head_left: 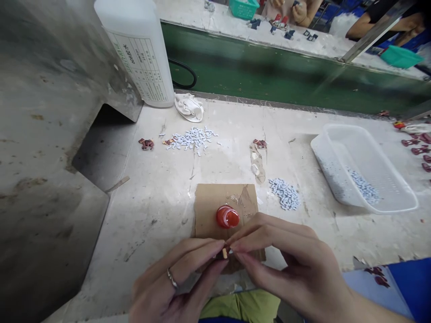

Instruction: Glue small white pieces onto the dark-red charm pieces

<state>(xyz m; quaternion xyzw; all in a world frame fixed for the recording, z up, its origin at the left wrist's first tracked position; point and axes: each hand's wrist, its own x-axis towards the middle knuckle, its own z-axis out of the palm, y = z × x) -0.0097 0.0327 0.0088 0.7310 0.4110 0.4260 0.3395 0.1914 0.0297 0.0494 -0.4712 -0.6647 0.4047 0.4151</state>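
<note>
Over the cardboard's near edge, my left hand [182, 273] is closed in a pinch on a small brown figurine with a yellow-orange part [225, 254], mostly covered by fingers. My right hand [286, 255] meets it there, thumb and fingertips pinched together; a tiny pale bit shows at the tips, too small to make out. Just beyond the fingers, a small open jar of red-orange liquid [228, 217] stands on the cardboard piece [207, 202]. A heap of small pale-blue curved pieces [284, 194] lies right of the cardboard.
Farther back lie another pale-blue heap [195, 138] and brown figurines [146, 143]. A translucent bin [397, 179] with pale-blue pieces stands right. A large white bottle [141, 58] and crumpled white cloth [189, 107] stand by a metal housing [40, 134] at left. Other people's hands work beyond the green divider [235, 65].
</note>
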